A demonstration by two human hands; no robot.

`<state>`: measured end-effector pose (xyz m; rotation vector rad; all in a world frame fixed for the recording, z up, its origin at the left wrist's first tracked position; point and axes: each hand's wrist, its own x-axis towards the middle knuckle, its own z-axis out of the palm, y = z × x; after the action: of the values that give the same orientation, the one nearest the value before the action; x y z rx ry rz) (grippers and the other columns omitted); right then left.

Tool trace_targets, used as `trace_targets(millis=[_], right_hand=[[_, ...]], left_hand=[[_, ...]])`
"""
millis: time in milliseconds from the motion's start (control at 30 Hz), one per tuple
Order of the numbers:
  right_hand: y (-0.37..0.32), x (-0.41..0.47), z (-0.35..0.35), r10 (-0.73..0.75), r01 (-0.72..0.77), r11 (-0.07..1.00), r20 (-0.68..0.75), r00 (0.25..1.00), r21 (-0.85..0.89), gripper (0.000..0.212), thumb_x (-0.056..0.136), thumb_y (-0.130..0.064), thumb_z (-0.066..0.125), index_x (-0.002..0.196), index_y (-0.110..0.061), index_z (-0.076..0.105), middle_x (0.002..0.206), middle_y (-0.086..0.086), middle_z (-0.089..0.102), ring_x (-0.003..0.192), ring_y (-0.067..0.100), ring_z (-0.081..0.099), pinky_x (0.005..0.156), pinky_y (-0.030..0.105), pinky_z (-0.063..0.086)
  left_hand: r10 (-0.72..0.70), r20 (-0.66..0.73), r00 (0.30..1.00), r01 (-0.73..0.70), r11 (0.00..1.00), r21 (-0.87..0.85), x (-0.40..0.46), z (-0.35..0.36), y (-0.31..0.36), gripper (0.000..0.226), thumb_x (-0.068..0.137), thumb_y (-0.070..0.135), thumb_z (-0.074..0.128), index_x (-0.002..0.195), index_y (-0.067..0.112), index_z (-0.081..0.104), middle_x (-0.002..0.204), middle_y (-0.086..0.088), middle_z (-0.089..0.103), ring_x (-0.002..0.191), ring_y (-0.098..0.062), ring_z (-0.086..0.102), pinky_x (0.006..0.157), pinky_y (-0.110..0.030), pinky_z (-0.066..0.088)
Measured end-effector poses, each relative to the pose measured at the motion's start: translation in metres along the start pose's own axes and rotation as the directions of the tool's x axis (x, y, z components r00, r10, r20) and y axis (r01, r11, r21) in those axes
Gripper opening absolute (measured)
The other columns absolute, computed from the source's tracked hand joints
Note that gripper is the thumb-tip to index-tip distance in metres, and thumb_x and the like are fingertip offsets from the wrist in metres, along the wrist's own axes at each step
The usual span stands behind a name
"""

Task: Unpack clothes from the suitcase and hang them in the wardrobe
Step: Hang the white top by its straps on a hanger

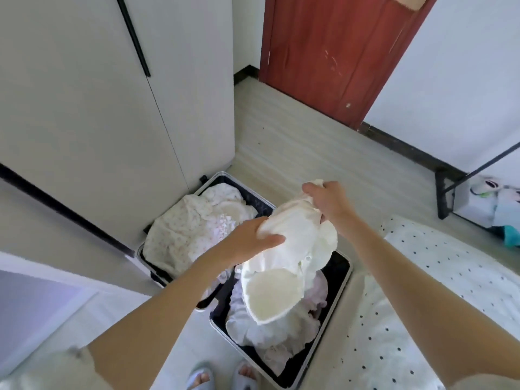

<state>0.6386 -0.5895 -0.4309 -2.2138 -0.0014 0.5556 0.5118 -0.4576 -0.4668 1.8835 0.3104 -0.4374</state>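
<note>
Both hands are holding a cream garment [284, 266] above the open suitcase [342, 280]: the left hand [247, 243] is gripping its bunched middle, the right hand [327, 204] is pinching its top. More clothes [194, 232] are lying inside the suitcase, beside the wardrobe [92, 108].

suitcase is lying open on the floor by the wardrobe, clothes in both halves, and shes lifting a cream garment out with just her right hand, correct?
Not quite: the head view shows both hands on the cream garment, the left hand gripping its side and the right hand gripping its top. The rest holds: the suitcase lies open on the floor beside the wardrobe, clothes in both halves.
</note>
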Motion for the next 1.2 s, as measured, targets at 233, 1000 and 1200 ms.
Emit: trace_targets(millis=[233, 1000, 1200], right_hand=[[-0.07, -0.089, -0.003, -0.068, 0.073, 0.994, 0.071, 0.995, -0.076, 0.027, 0.081, -0.014, 0.053, 0.055, -0.009, 0.049, 0.051, 0.007, 0.048, 0.048, 0.027, 0.054, 0.044, 0.026, 0.043], [-0.274, -0.435, 0.187, -0.292, 0.358, 0.934, 0.624, 0.725, 0.021, 0.025, 0.091, -0.006, 0.038, 0.068, -0.011, 0.045, 0.048, 0.004, 0.046, 0.034, 0.013, 0.043, 0.035, 0.014, 0.037], [-0.346, -0.457, 0.24, -0.32, 0.05, 0.91, 0.622, 0.714, 0.411, 0.028, 0.094, -0.007, 0.033, 0.072, -0.01, 0.051, 0.034, 0.0, 0.053, 0.024, 0.009, 0.047, 0.028, 0.01, 0.033]], left_hand=[[0.056, 0.088, 0.995, -0.006, 0.876, -0.482, -0.105, -0.05, 0.043, 0.03, 0.083, 0.03, 0.068, 0.094, 0.007, 0.053, 0.089, -0.005, 0.061, 0.082, -0.017, 0.059, 0.076, -0.025, 0.047], [0.029, -0.656, 0.754, -0.36, 0.853, -0.377, -0.528, -0.204, -0.004, 0.022, 0.074, 0.005, 0.043, 0.055, 0.012, 0.049, 0.059, 0.0, 0.049, 0.058, -0.015, 0.046, 0.055, -0.019, 0.042], [-0.034, -0.749, 0.662, -0.195, 0.957, -0.215, -0.602, -0.232, -0.048, 0.022, 0.092, 0.018, 0.053, 0.073, 0.009, 0.061, 0.065, 0.001, 0.057, 0.071, -0.015, 0.06, 0.072, -0.023, 0.051]])
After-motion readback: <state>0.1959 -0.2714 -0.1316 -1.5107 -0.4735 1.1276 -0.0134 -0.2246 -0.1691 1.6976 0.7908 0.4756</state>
